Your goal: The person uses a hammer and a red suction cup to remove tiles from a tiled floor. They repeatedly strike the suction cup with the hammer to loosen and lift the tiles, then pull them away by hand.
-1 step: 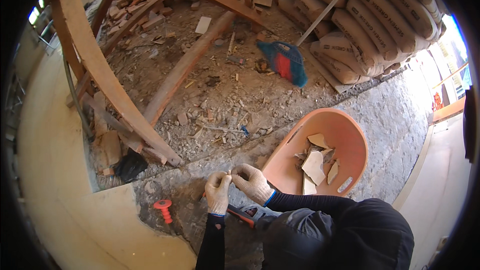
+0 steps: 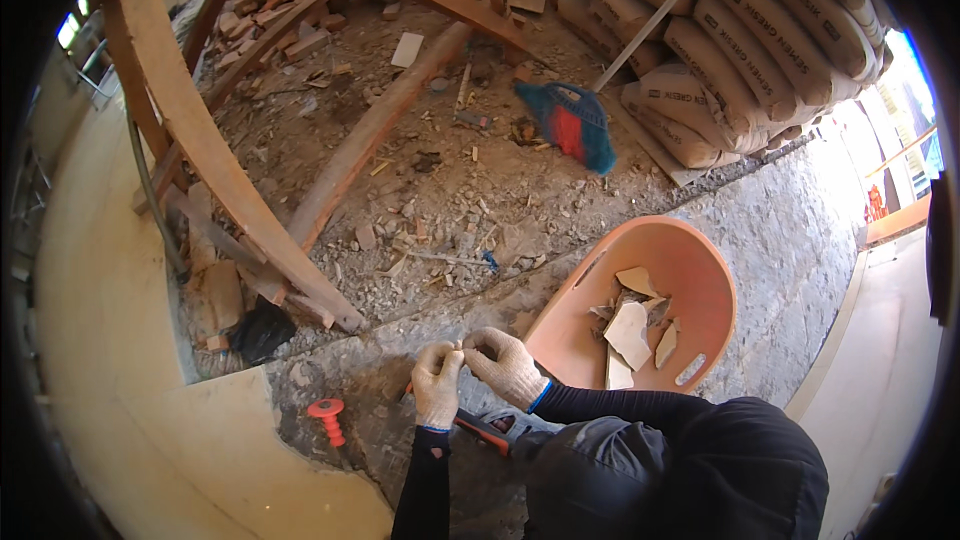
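Note:
My left hand (image 2: 436,388) and my right hand (image 2: 507,370), both in cream knit gloves, meet fingertip to fingertip above the bare concrete. Thumb and fingers of each are pinched together; anything between them is too small to make out. Under my wrists lies a tool with a black and orange handle (image 2: 487,433), its far end hidden behind my left hand. To the left, a chisel with a ribbed orange hand guard (image 2: 327,418) rests by the broken floor edge. Right of my hands sits an orange plastic tub (image 2: 712,275) with several broken tile pieces (image 2: 627,333) in it.
Ahead, curved and straight wooden beams (image 2: 225,160) lean over rubble (image 2: 430,210). A blue and red broom (image 2: 570,127) stands beside stacked brown cement sacks (image 2: 760,50). A black plastic bag (image 2: 262,330) lies left, near the cream tiled floor (image 2: 190,450).

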Action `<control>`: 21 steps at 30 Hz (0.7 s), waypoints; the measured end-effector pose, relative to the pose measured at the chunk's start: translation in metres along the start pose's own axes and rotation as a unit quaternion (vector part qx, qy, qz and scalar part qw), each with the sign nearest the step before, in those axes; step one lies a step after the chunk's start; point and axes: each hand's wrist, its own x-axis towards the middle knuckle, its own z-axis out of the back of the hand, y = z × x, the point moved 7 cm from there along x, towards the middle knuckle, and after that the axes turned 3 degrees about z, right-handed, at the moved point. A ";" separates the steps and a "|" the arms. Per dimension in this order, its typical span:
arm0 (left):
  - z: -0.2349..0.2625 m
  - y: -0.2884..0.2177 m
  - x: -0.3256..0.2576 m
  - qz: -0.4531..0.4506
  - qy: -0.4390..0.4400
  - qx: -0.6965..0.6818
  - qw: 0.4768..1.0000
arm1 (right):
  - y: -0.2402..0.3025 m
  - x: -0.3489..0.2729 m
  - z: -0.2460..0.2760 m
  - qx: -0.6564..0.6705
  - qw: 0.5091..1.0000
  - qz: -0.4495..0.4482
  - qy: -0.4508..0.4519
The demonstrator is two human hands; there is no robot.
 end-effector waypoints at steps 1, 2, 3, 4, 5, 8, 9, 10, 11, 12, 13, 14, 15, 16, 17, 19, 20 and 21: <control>-0.001 0.001 0.000 0.002 0.003 0.005 1.000 | -0.004 0.001 -0.001 -0.021 0.999 -0.038 0.014; -0.002 -0.001 0.003 -0.007 -0.004 0.012 1.000 | 0.002 0.005 0.001 -0.012 1.000 -0.010 0.023; -0.001 -0.002 0.002 -0.012 -0.011 0.022 1.000 | 0.004 0.006 0.001 -0.020 0.999 -0.009 0.037; -0.002 -0.005 0.003 -0.028 -0.011 0.019 0.999 | 0.005 0.008 0.001 -0.045 0.997 -0.013 0.055; -0.002 -0.006 0.003 -0.020 -0.016 0.034 0.999 | 0.008 0.009 0.002 -0.026 0.997 -0.010 0.070; -0.002 -0.009 0.004 -0.020 -0.006 0.036 0.999 | 0.016 0.011 0.004 -0.014 0.994 0.010 0.107; -0.002 -0.009 0.004 -0.016 -0.001 0.035 0.999 | 0.021 0.011 0.006 -0.006 0.994 0.036 0.103; -0.003 -0.009 0.003 -0.013 0.006 0.020 1.000 | 0.025 0.010 0.008 -0.011 0.993 0.065 0.097; -0.004 -0.008 0.003 -0.007 0.006 0.035 0.999 | 0.024 0.009 0.009 0.007 0.994 0.059 0.094; -0.005 -0.007 0.002 -0.003 0.008 0.036 0.999 | 0.023 0.008 0.010 0.013 0.994 0.055 0.089; -0.007 -0.006 0.001 0.003 0.011 0.018 1.000 | 0.022 0.006 0.011 0.019 0.995 0.052 0.084; -0.008 -0.006 0.001 -0.001 0.010 0.008 1.000 | 0.020 0.004 0.010 0.041 0.995 0.041 0.081; -0.009 -0.007 0.000 -0.004 0.010 -0.021 1.000 | 0.017 0.003 0.010 0.062 0.995 0.031 0.078; -0.010 -0.008 -0.001 -0.013 0.020 -0.061 0.998 | 0.014 0.001 0.009 0.071 0.995 0.017 0.074; -0.010 -0.008 -0.001 -0.003 0.020 -0.056 0.998 | 0.013 0.000 0.008 0.093 0.993 0.015 0.071; -0.009 -0.009 -0.001 -0.005 0.040 -0.078 0.996 | 0.011 -0.001 0.007 0.106 0.993 0.011 0.057; -0.008 -0.007 0.000 0.010 0.044 -0.066 0.997 | 0.008 -0.001 0.006 0.110 0.992 -0.002 0.058; -0.007 -0.006 0.002 0.016 0.047 -0.062 0.997 | 0.007 -0.001 0.005 0.106 0.993 -0.007 0.050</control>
